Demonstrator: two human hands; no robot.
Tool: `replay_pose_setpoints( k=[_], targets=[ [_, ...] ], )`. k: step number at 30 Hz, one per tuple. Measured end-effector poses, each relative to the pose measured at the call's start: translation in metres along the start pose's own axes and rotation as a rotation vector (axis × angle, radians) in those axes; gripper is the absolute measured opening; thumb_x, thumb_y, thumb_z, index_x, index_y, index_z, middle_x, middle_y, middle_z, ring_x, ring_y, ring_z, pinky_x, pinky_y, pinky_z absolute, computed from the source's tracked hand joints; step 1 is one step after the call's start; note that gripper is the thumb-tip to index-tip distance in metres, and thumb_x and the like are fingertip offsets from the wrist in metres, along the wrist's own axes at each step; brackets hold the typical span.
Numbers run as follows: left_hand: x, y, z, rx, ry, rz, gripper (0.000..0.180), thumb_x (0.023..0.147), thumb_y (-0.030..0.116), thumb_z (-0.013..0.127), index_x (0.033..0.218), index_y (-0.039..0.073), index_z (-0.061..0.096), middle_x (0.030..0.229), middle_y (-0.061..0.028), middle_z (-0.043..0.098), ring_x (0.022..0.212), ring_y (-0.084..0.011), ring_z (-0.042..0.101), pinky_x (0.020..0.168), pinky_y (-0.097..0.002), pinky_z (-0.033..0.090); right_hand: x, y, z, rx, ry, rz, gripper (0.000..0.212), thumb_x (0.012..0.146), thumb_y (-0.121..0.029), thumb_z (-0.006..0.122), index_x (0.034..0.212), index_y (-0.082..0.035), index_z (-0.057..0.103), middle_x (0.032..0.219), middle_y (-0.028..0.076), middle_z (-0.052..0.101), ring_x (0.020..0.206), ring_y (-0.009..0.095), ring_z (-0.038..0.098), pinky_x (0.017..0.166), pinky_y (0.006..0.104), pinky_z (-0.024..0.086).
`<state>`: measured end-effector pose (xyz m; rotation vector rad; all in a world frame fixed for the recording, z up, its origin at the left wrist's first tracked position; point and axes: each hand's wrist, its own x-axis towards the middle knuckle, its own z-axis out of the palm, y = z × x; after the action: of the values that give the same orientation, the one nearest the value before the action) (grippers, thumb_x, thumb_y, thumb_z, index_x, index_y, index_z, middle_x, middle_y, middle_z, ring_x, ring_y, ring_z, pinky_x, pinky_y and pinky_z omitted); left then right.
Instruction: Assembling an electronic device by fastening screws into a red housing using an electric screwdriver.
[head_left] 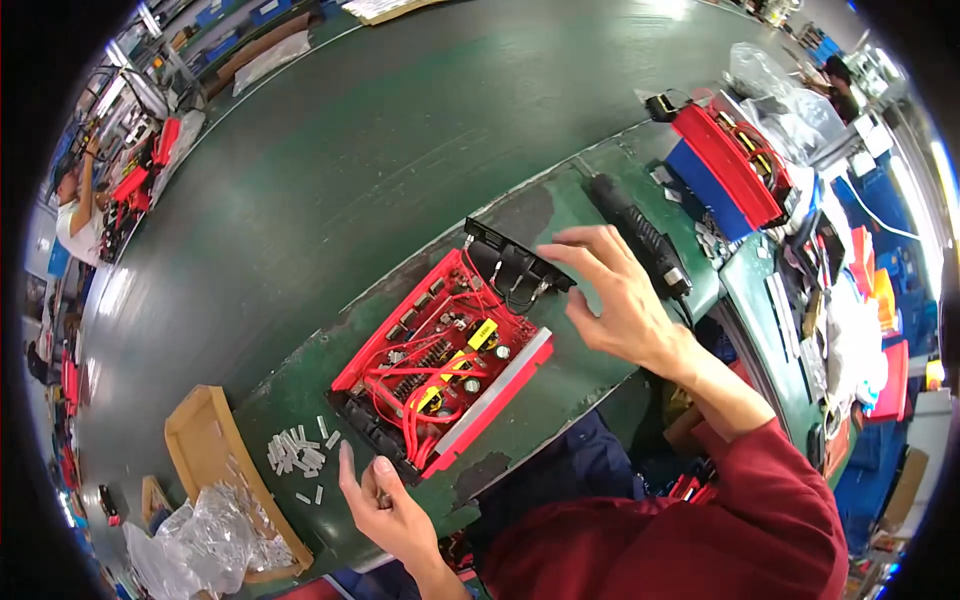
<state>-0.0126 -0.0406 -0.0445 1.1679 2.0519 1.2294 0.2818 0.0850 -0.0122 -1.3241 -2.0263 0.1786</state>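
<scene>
A red metal case (545, 350) lies open on the green bench, showing a circuit board with red wires, coils and yellow-wrapped parts. At its far right end a black end panel (490, 240) is tipped away from the case, with wires running back inside. My right hand (625, 305) is beside this panel, thumb and forefinger apart around its right end; I cannot tell whether they touch it. By the near left corner, next to the black end piece (365, 425), my left hand (390, 515) has its forefinger and thumb spread. Its other fingers are curled and partly hidden.
Small grey-white pieces (290, 455) lie loose left of the case. A cardboard tray (195, 430) with a clear plastic bag (195, 540) is beyond them. A black electric screwdriver (640, 235) lies at right, near a red and blue case (715, 175). People work in the background.
</scene>
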Motion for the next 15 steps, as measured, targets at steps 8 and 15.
replay_pose_setpoints(
  k=[8,15],
  targets=[
    [0.0,-0.022,-0.013,-0.067,-0.071,0.165,0.038,0.104,0.019,0.054,0.136,-0.003,0.054,0.11,-0.018,0.071,0.095,-0.0194,0.067,0.072,-0.0265,0.051,0.043,-0.017,0.009,-0.136,0.036,-0.322,0.034,0.065,0.01,0.056,0.093,-0.004,0.07,0.118,0.016,0.061,0.122,0.035,0.055,0.099,0.046,0.045],
    [0.001,-0.062,-0.065,-0.542,0.233,0.023,0.066,0.108,0.041,0.019,0.105,-0.008,0.063,0.1,-0.0188,0.07,0.074,-0.0232,0.066,0.049,-0.0255,0.049,0.034,-0.068,0.019,0.18,-0.121,-0.123,0.027,0.085,0.014,0.052,0.103,0.001,0.068,0.108,0.015,0.064,0.1,0.027,0.063,0.087,0.0309,0.049]
  ],
)
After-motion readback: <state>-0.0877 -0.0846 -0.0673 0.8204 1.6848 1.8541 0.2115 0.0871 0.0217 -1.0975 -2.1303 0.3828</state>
